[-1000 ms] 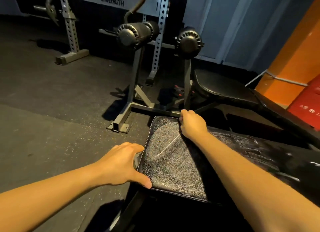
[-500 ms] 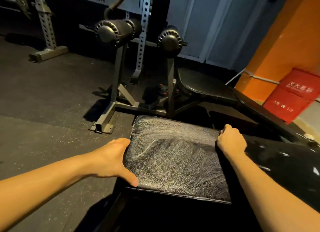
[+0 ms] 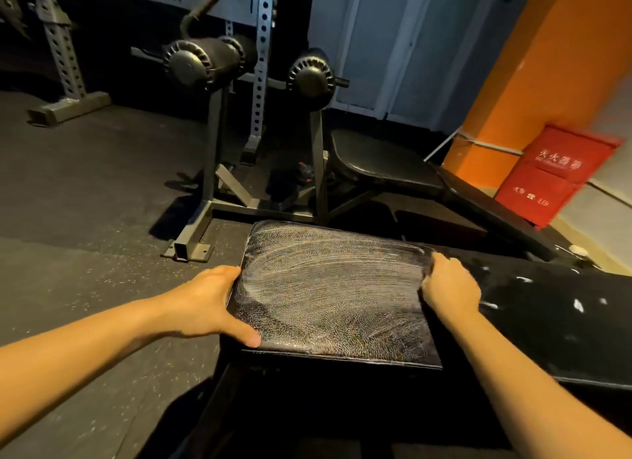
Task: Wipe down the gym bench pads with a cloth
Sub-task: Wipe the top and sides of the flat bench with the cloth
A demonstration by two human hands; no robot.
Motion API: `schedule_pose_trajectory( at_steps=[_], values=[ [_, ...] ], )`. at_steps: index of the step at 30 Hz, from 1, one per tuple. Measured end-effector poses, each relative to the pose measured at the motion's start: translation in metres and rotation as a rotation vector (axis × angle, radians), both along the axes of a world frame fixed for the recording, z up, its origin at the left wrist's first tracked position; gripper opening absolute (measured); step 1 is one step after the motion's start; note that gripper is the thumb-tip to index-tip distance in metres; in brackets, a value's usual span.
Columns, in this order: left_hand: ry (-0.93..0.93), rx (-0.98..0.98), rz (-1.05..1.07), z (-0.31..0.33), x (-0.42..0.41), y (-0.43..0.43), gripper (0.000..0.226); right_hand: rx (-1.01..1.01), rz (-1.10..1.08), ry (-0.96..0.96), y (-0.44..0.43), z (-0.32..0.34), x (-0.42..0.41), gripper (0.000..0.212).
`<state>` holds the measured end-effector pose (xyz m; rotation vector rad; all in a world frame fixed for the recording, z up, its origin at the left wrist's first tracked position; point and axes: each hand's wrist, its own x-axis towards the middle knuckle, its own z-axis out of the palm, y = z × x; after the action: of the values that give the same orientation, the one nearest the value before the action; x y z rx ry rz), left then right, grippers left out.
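Farthest left, a perforated grey rack upright (image 3: pixel 61 48) stands on the dark speckled floor (image 3: pixel 85 185). Right of it is a steel stand (image 3: pixel 208 171) carrying two black roller pads (image 3: pixel 205 63), directly beyond the near bench and close to its far end. A second bench (image 3: pixel 386 164) sits behind that, angled off to the right. An orange pillar (image 3: pixel 547 65) rises past it, with a red box (image 3: pixel 554 174) at its foot.

The near bench fills the foreground. Its seat pad (image 3: pixel 328 287) is black and covered with whitish arcs of smeared wetness. The long back pad (image 3: pixel 547 328) runs off to the right, dotted with a few white flecks.

The left hand (image 3: pixel 212 304) grips the seat pad's left edge, thumb lying across the top near the front corner, fingers wrapped over the side. The right hand (image 3: pixel 451 287) rests knuckles-up at the seat pad's right edge, where it meets the back pad. Its fingers are curled under, and whether they pinch anything I cannot tell.
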<state>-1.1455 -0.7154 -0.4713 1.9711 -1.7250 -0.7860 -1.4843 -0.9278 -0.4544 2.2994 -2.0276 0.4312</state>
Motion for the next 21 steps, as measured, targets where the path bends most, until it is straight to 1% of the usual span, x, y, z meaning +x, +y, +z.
schedule_pose_trajectory(
  at_steps=[1, 2, 3, 5, 6, 8, 9, 10, 11, 12, 13, 14, 16, 17, 18, 19, 21],
  values=[
    [0.001, 0.004, 0.006, 0.000, 0.000, 0.000, 0.119, -0.013, -0.046, 0.011, 0.002, 0.000, -0.005, 0.029],
    [-0.001, 0.000, 0.003, 0.001, 0.000, -0.001, 0.119, -0.033, -0.035, 0.024, 0.013, -0.003, 0.007, 0.030],
    [-0.005, 0.003, 0.001, 0.002, 0.000, -0.001, 0.117, -0.058, 0.027, 0.027, 0.029, -0.008, 0.030, 0.028],
    [-0.013, -0.003, -0.007, 0.004, -0.003, -0.002, 0.110, -0.035, 0.235, -0.036, 0.071, -0.014, 0.094, 0.023],
    [-0.014, -0.004, -0.015, 0.005, -0.003, -0.001, 0.102, -0.002, 0.366, -0.059, 0.097, -0.015, 0.127, 0.021],
    [-0.014, -0.008, -0.022, 0.003, -0.003, 0.001, 0.088, 0.084, 0.661, -0.047, 0.149, -0.012, 0.171, 0.021],
    [-0.019, -0.009, -0.023, 0.003, -0.002, 0.003, 0.088, 0.105, 0.786, -0.024, 0.166, -0.010, 0.176, 0.023],
    [-0.026, -0.004, -0.025, 0.001, 0.001, 0.003, 0.097, 0.105, 0.866, -0.019, 0.171, -0.008, 0.168, 0.022],
    [-0.023, 0.005, -0.028, 0.000, 0.003, 0.004, 0.109, 0.084, 0.860, -0.010, 0.164, -0.007, 0.150, 0.018],
    [-0.020, 0.006, -0.033, -0.002, 0.004, 0.004, 0.121, 0.069, 0.758, 0.024, 0.151, -0.007, 0.125, 0.013],
    [-0.019, 0.016, -0.030, -0.003, 0.006, 0.004, 0.129, 0.058, 0.603, 0.053, 0.131, -0.008, 0.095, 0.010],
    [-0.025, 0.013, -0.036, -0.003, 0.006, 0.003, 0.131, 0.046, 0.420, 0.047, 0.109, -0.007, 0.062, 0.009],
    [-0.045, 0.018, -0.040, -0.003, 0.005, 0.001, 0.128, 0.023, 0.060, -0.001, 0.077, 0.000, 0.002, 0.014],
    [-0.057, 0.023, -0.033, -0.001, 0.002, 0.001, 0.126, 0.021, -0.053, -0.002, 0.074, 0.003, -0.011, 0.019],
    [-0.076, 0.024, -0.025, -0.001, -0.001, 0.002, 0.124, 0.007, -0.098, 0.030, 0.080, 0.004, -0.007, 0.023],
    [-0.091, 0.019, -0.015, -0.001, -0.003, 0.001, 0.123, -0.014, -0.083, 0.058, 0.090, 0.001, 0.012, 0.027],
    [-0.111, 0.000, 0.002, -0.001, -0.006, 0.002, 0.120, -0.002, 0.090, 0.043, 0.124, -0.004, 0.070, 0.029]
  ],
)
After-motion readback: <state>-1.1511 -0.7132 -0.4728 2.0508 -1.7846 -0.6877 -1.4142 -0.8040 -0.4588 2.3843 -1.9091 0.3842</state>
